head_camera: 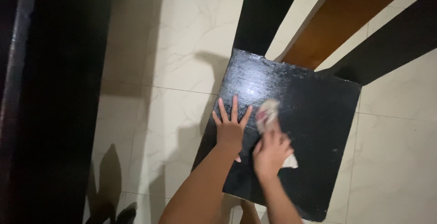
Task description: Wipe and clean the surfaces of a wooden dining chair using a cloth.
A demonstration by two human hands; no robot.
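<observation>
Cloth (268, 114), pale and blurred, lies on black stool top (314, 114), long axis pointing away from the person. Right hand (271, 152) grips its near end; left hand (230, 128) lies open, flat, just beside.

The cloth (268, 114) is blurred, and the right hand (271, 151) hides its middle. The bottom edge cuts both forearms and the stool's (318, 114) near corner.
</observation>
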